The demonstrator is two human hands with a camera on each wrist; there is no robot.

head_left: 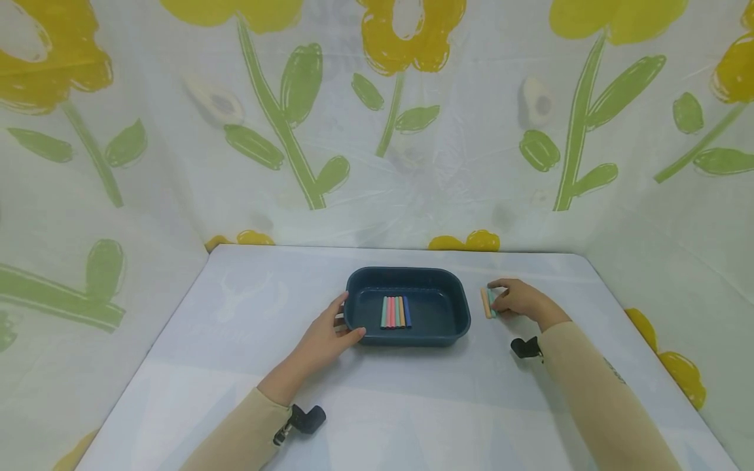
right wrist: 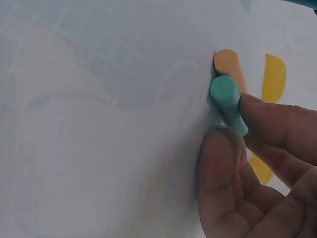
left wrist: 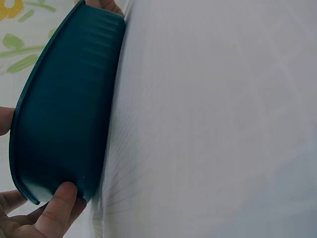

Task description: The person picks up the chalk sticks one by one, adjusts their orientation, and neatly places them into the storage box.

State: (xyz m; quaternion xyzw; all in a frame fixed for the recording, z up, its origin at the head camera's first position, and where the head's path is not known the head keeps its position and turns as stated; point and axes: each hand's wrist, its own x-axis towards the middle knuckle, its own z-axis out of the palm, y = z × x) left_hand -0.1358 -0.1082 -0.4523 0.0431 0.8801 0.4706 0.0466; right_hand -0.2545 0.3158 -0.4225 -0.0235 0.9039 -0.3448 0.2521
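A dark blue tray (head_left: pixel 438 339) sits mid-table with a row of several coloured chalk sticks (head_left: pixel 395 313) side by side on its floor. My left hand (head_left: pixel 326 335) holds the tray's left end, fingers at the rim and thumb at the near corner. In the left wrist view, fingers (left wrist: pixel 59 208) press against the tray's outer wall (left wrist: pixel 69 109). To the right of the tray, my right hand (head_left: pixel 523 301) pinches a green chalk stick (right wrist: pixel 226 94) between thumb and fingertips. An orange chalk stick (right wrist: pixel 227 62) lies right beside the green one on the table.
The white table (head_left: pixel 412 405) reaches back to a flower-printed curtain (head_left: pixel 459 170) that also hangs at both sides. A small black device (head_left: pixel 307 418) sits on the left sleeve's cuff, and another black device (head_left: pixel 525 348) on the right.
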